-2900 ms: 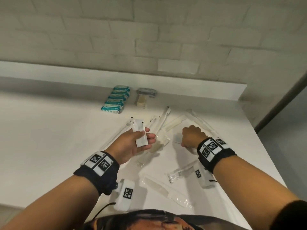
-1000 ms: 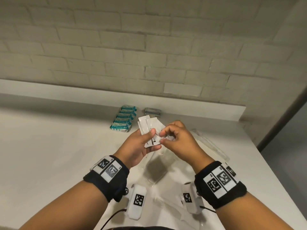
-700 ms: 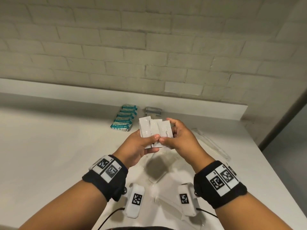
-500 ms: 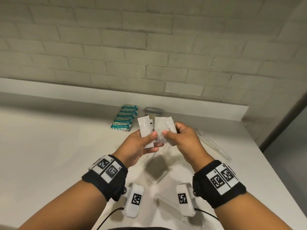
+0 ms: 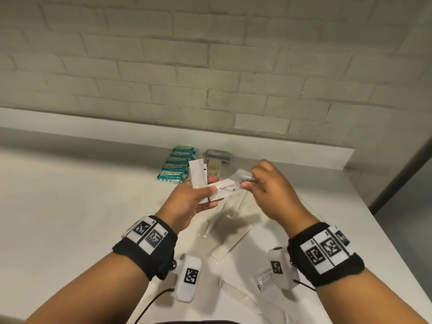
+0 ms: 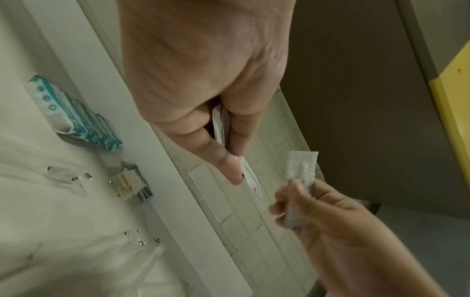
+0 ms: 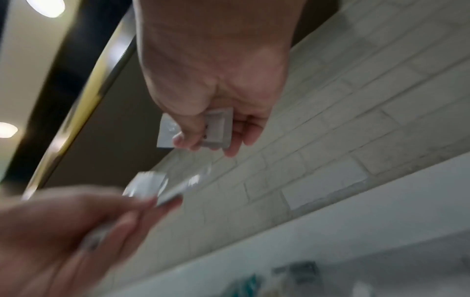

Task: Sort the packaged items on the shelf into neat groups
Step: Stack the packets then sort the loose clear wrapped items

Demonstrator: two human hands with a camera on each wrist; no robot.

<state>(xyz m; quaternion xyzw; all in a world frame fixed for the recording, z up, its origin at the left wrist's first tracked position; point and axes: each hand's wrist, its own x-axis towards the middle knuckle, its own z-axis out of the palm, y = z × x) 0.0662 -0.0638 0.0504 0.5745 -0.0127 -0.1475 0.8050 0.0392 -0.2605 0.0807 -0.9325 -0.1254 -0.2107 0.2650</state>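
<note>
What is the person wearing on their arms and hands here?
Both hands, left hand and right hand, are bare. Each wrist has a black wristband carrying white square-code tags, with a white tagged camera unit beneath. A black cable trails from the left unit. No sleeves are visible.

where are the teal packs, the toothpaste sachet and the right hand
teal packs (image 5: 175, 168): head view, on the middle pack of the row by the back ledge.
toothpaste sachet (image 5: 225, 188): head view, on its printed face between the two hands.
right hand (image 5: 272, 187): head view, on the back of the hand.
</note>
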